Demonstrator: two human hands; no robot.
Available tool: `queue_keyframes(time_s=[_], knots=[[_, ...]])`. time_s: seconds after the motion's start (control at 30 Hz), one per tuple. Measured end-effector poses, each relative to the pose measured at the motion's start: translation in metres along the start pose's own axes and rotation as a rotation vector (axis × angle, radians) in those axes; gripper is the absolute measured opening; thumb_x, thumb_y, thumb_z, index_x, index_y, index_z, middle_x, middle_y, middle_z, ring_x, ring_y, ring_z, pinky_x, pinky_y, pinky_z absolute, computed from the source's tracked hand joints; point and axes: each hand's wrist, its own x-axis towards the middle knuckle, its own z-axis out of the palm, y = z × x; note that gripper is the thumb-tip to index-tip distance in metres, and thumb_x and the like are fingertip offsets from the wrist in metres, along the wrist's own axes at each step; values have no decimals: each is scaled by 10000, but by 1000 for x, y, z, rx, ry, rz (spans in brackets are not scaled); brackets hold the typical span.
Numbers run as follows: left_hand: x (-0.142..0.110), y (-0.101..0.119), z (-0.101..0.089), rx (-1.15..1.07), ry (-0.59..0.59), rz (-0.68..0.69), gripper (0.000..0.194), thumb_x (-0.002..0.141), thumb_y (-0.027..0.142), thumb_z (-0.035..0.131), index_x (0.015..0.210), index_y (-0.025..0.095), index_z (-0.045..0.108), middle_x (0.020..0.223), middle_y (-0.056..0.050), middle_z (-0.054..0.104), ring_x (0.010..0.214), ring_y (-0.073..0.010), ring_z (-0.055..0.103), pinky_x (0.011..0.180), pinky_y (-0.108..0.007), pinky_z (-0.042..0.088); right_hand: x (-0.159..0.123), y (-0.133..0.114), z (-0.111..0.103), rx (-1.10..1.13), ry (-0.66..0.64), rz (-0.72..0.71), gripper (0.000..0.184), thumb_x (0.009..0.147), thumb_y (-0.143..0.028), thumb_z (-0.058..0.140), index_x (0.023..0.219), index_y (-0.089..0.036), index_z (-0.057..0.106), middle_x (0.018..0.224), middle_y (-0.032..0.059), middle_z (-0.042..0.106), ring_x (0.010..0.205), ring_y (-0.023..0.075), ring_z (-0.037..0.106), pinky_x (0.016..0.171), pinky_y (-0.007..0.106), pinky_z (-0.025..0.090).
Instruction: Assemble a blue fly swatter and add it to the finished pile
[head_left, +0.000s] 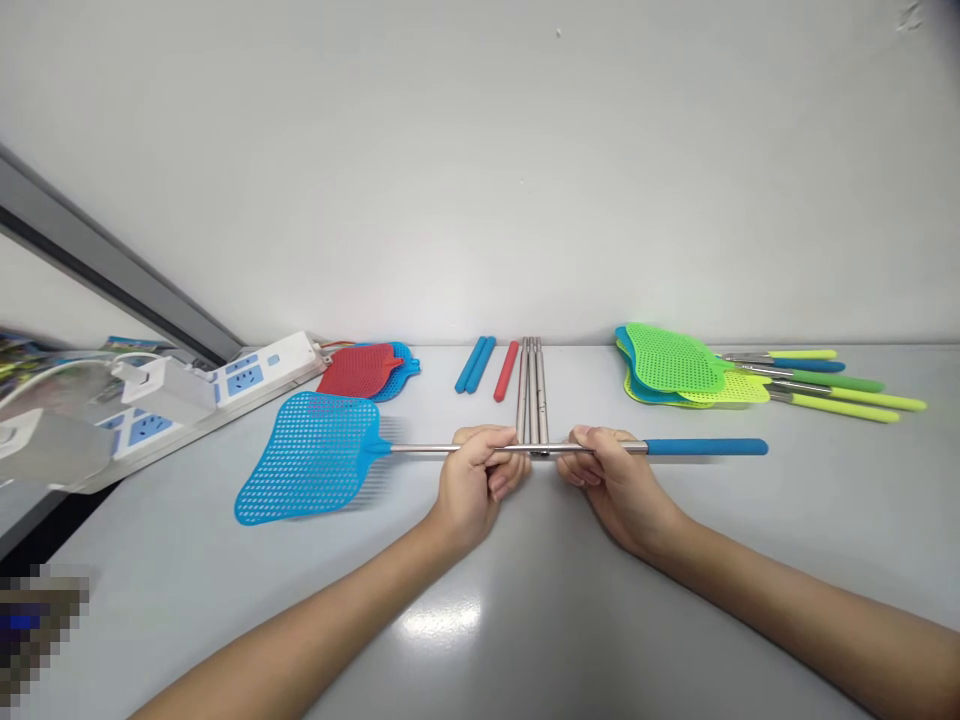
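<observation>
Both my hands grip the steel shaft of a blue plastic fly swatter (pixel 304 458), held level just above the table. My left hand (pixel 476 480) closes on the shaft to the right of the mesh head. My right hand (pixel 619 490) closes on it close to the blue handle grip (pixel 705 447). The two hands nearly touch at the middle. Just behind them, several loose steel rods (pixel 532 390) lie side by side, running away from me, and the shaft crosses above them. My fingers hide the rods' near ends.
Beyond lie stacked red and blue swatter heads (pixel 367 370), blue grips (pixel 474 364), a red grip (pixel 506 370), and green and yellow swatters (pixel 675 365). A white power strip (pixel 255 380) with a plugged-in adapter (pixel 165 390) sits at left on the grey table (pixel 570 600), against a white wall (pixel 480 150).
</observation>
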Motion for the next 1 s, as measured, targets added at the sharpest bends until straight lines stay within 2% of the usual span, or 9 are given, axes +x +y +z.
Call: queue_keyframes(time_s=[0.27, 0.37, 0.43, 0.53, 0.6, 0.7, 0.77, 1.0], knots=[[2, 0, 0, 25, 11, 28, 444, 772, 209, 415, 377, 171, 217, 317, 65, 215, 333, -56, 261, 465, -252, 243, 3, 0, 0, 39, 10, -11, 383, 751, -180, 438, 405, -168, 275, 416, -54, 203, 413, 71, 241, 464, 249, 230], [1, -1, -1, 67, -2, 25, 436, 792, 256, 402, 406, 169, 217, 329, 66, 233, 339, -54, 249, 450, -241, 231, 2, 0, -1, 7, -57, 10, 396, 767, -219, 431, 405, -170, 278, 413, -51, 217, 417, 76, 256, 471, 251, 237], [-1, 0, 1, 173, -35, 1, 430, 797, 290, 402, 413, 166, 253, 346, 62, 260, 356, -55, 259, 440, -233, 223, 1, 0, -2, -67, -151, 31, 406, 780, -255, 421, 399, -168, 311, 411, -40, 264, 431, 82, 289, 483, 251, 249], [-4, 2, 7, 384, -170, -49, 426, 796, 334, 404, 414, 152, 348, 390, 37, 356, 406, -64, 328, 448, -223, 246, -1, 1, -5, -207, -305, 53, 404, 786, -290, 417, 405, -159, 382, 430, -16, 354, 476, 96, 353, 514, 249, 280], [-6, 5, 11, 471, -249, -52, 425, 796, 356, 396, 432, 139, 424, 432, 18, 424, 442, -70, 370, 466, -219, 268, -1, 1, -6, -259, -359, 44, 401, 783, -298, 426, 409, -156, 403, 447, -10, 386, 496, 99, 373, 531, 243, 295], [-6, 7, 15, 524, -287, -40, 390, 794, 370, 398, 529, 122, 540, 511, 5, 500, 454, -64, 370, 484, -215, 283, -1, 1, -8, -277, -360, 32, 407, 789, -323, 418, 417, -158, 406, 444, -17, 392, 486, 95, 375, 532, 236, 301], [-6, 7, 15, 552, -286, -46, 381, 796, 379, 392, 587, 120, 578, 508, 10, 496, 442, -60, 349, 476, -212, 279, -1, 1, -9, -274, -359, 43, 429, 805, -360, 380, 425, -162, 404, 435, -13, 405, 486, 102, 399, 545, 243, 312], [-5, 4, 12, 530, -267, -53, 417, 807, 387, 361, 521, 139, 536, 482, 9, 471, 473, -82, 398, 505, -218, 310, -1, 2, -9, -240, -404, 60, 509, 826, -460, 252, 451, -159, 418, 513, 45, 518, 583, 144, 506, 536, 256, 320]])
